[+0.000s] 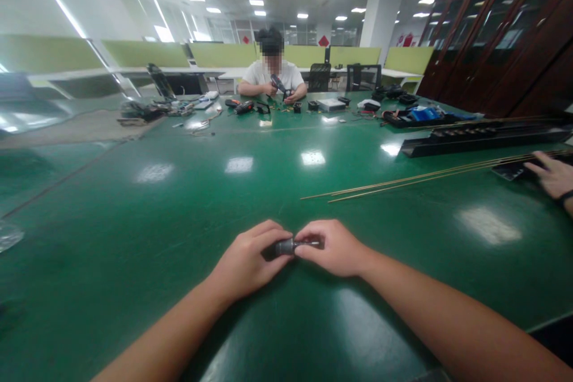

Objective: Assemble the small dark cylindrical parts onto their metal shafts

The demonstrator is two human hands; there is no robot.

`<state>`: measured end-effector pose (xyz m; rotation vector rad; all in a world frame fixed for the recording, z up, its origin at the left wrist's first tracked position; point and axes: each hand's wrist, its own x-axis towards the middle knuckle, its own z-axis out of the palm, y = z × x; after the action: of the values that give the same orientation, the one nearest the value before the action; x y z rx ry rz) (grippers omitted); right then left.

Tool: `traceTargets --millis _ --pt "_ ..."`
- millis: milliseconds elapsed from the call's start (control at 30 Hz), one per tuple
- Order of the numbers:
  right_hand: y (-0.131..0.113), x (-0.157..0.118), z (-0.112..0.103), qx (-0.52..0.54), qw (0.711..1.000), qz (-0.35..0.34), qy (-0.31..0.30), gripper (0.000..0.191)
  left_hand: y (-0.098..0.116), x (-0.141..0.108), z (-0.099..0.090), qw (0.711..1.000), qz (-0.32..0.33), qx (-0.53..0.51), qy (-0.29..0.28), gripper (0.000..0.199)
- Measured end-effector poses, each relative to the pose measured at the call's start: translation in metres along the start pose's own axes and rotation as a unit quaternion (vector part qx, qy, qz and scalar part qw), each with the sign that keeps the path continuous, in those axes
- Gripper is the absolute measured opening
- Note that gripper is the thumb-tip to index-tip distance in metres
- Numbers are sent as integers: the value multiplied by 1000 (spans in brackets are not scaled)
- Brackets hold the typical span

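Observation:
Near the middle of the green table (201, 191), my left hand (250, 253) is wrapped round a dark cylindrical tool (285, 246) that lies sideways. Its fingers hide much of the left part. From the right, my right hand (333, 248) pinches the thin metal shaft (313, 243) that sticks out of the tool's right end. The fingertips of both hands nearly meet around the joint between cylinder and shaft.
Long thin brass rods (403, 181) lie to the right, beside black metal channels (470, 142). Another person's hand (553, 173) reaches in at the right edge. Across the table a person (290, 76) holds a power tool (278, 82) among scattered parts and tools.

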<state>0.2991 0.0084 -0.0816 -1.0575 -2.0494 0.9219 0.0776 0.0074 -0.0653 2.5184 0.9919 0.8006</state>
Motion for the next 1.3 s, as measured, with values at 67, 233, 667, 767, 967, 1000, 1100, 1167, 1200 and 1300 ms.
traceTargets --millis 67,233,667,767,967,1000,1100,1167,1200,1300 --pt "1 0 0 -3 1000 1 -1 16 0 0 1 1000 -1 -1 1 19" --pt "4 0 2 -2 1000 10 13 15 3 1 2 1000 -3 -9 4 18" --pt "6 -1 3 2 1000 6 13 15 5 1 3 1000 -15 -22 -3 16" --pt "6 0 3 4 1000 5 17 15 6 1 3 999 -17 -26 -2 17" --pt "5 -1 4 -1 1000 2 20 13 4 1 5 999 -18 -29 -3 17" --pt "5 -1 4 -2 1000 1 20 12 3 1 5 999 -18 -30 -4 18" --pt "6 -1 3 -2 1000 1 21 12 2 0 4 999 -17 -31 -5 19" --pt "6 -1 3 1 1000 4 19 12 2 0 4 999 -17 -29 -2 19" --pt "7 -1 3 3 1000 4 18 11 2 0 3 999 -18 -28 -1 19" --pt "7 -1 3 1 1000 2 18 10 1 0 3 999 -18 -28 2 19"
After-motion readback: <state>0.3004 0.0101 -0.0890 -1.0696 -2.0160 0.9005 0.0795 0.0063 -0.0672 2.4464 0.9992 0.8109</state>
